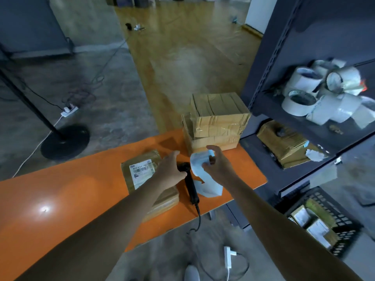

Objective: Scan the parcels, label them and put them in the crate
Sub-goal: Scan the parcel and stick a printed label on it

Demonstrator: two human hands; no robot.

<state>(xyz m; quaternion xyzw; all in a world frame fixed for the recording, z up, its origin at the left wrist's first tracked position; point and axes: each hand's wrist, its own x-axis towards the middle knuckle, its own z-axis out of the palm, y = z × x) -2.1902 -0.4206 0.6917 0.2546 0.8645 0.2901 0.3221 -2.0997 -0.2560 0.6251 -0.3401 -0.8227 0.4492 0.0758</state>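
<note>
On the orange tabletop [60, 189], the parcel [168, 196] left of the barcode scanner [190, 187] bears a blurred barcode label [141, 170]; the left hand [170, 169] lies straight-fingered over the scanner's head, and the right hand [218, 166], right of it, pinches a white label sheet [207, 185].

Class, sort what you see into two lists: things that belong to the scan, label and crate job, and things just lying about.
Belongs to the job: labelled parcel, stacked boxes, scanner, label sheet held by the right hand, crate.

Just lying about: tape rolls on the shelf, power strip and stand base on the floor.
</note>
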